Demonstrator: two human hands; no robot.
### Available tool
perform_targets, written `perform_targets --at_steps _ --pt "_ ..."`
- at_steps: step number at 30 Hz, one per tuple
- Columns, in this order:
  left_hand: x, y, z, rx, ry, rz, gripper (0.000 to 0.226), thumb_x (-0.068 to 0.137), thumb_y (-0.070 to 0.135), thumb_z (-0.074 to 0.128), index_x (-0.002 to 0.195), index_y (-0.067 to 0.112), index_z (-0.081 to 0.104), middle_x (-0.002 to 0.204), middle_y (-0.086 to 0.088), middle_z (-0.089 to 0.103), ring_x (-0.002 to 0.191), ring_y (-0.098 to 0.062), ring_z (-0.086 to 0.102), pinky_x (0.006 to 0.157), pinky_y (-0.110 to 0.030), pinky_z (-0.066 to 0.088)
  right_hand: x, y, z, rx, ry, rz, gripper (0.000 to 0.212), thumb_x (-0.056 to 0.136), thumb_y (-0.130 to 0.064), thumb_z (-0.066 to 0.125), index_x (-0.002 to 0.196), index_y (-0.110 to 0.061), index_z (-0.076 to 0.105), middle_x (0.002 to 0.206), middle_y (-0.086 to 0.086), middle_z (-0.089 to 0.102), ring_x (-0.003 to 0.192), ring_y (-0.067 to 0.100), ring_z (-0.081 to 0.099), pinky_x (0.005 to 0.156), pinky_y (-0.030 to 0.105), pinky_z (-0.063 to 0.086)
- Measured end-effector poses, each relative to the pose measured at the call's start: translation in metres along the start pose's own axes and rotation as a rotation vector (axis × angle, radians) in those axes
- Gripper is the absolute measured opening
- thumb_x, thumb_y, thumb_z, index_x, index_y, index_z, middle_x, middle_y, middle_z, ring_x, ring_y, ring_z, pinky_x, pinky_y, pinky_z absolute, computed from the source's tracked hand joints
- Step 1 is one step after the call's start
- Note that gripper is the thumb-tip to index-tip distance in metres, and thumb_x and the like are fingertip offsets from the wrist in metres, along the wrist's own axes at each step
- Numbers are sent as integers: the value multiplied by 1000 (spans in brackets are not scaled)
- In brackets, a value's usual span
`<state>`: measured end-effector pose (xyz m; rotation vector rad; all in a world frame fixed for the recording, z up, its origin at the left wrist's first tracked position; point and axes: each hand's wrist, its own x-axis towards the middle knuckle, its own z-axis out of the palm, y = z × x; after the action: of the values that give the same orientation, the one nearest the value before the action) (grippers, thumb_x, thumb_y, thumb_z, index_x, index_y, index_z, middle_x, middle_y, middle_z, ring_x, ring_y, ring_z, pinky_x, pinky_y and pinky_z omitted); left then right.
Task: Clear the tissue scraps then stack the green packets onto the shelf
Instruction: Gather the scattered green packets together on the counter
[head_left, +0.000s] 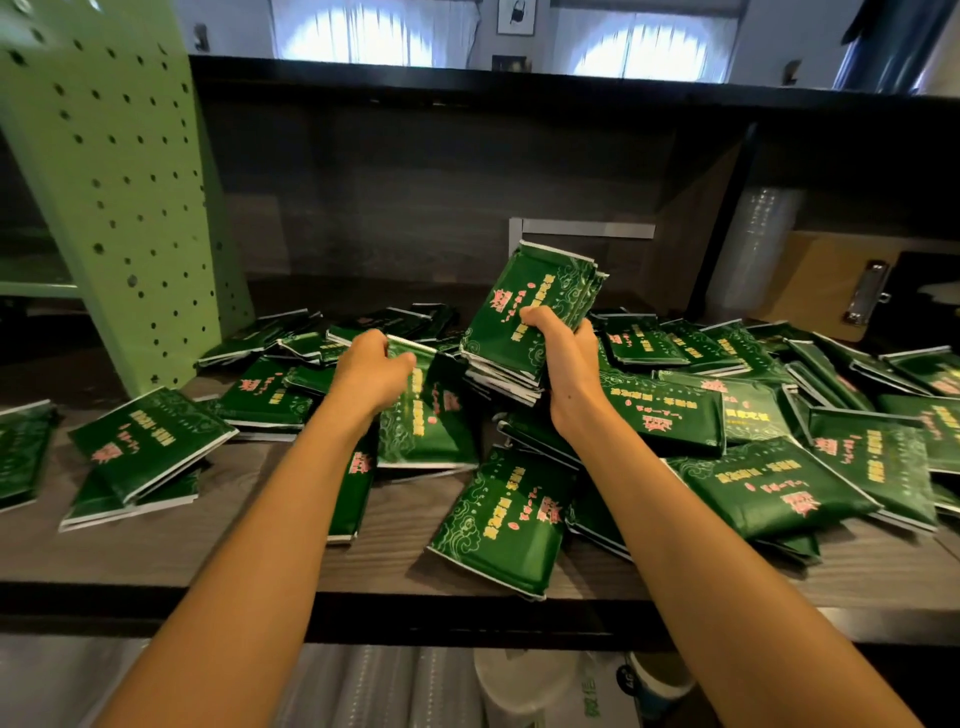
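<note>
Where the dark wooden shelf (208, 551) shows its front edge, green packets (498, 525) lie scattered over its board in a loose, overlapping heap. Farther in, the left hand (371, 371) curls its fingers round the top edge of one tilted packet (426, 415), and the right hand (563, 353) grips a stack of packets (524, 312) raised above the pile. Behind stand a green pegboard panel (119, 182) at left and, at right, a clipboard (831, 280).

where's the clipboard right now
In the head view, the clipboard leans at the far right back of the shelf, just behind the packets piled on that side.
</note>
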<state>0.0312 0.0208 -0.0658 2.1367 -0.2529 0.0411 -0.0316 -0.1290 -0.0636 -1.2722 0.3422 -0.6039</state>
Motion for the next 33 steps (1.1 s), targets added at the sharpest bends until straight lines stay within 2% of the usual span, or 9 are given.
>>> perform_targets --at_steps 3,8,11,16,21,25,27,31,33 --pt "9 -2 1 -251 193 -97 45 99 19 40 140 2 31 139 -18 42 122 -31 46 88 -32 38 6 3 -4 -19 73 -16 86 78 -31 67 148 -15 18 144 2 39 131 23 39 108 43 33" --pt "10 -8 -1 -534 286 -203 49 92 0 46 137 2 26 135 -18 44 104 -25 53 80 -37 49 8 4 -3 -41 92 -11 103 75 -38 68 150 -17 0 155 3 21 141 24 24 113 46 26" --pt "4 -6 3 -239 203 -131 49 84 0 61 125 6 34 124 -17 47 86 -19 50 62 -29 43 8 4 -4 -73 93 -9 99 83 -34 65 150 -15 -5 157 2 16 143 22 18 114 44 22" --pt "3 -6 0 473 97 -112 79 76 38 73 138 14 31 145 -16 29 135 -35 23 107 -43 25 6 6 -2 -92 72 -1 96 81 -34 65 150 -15 2 155 4 19 142 24 21 113 45 24" --pt "8 -11 1 474 -85 -88 67 78 52 67 129 14 45 135 -9 49 129 -33 39 107 -43 27 6 8 2 -124 71 -10 92 74 -37 68 147 -14 17 150 6 32 136 27 32 111 50 29" --pt "8 -10 -1 252 -86 -80 58 75 36 75 121 4 57 122 -13 59 110 -29 54 94 -33 42 6 9 1 -114 70 -10 91 74 -38 68 147 -14 19 149 6 33 135 26 34 110 50 30" --pt "6 -8 -2 173 -44 -106 46 81 25 72 118 1 58 120 -16 58 107 -29 54 87 -32 41 6 9 1 -117 74 -15 90 75 -37 68 147 -14 18 149 6 33 136 26 33 110 50 30" --pt "7 -7 -7 25 127 -105 9 88 14 54 81 8 55 85 -11 55 77 -25 52 66 -28 39 4 5 2 -117 68 -21 104 66 -44 69 149 -16 12 152 5 28 138 25 30 111 49 29" --pt "8 -5 -12 -205 306 -112 6 90 12 49 91 10 54 88 -8 53 64 -16 48 53 -26 35 7 6 0 -135 76 -27 100 79 -37 67 150 -15 1 156 3 18 142 24 22 114 46 24"
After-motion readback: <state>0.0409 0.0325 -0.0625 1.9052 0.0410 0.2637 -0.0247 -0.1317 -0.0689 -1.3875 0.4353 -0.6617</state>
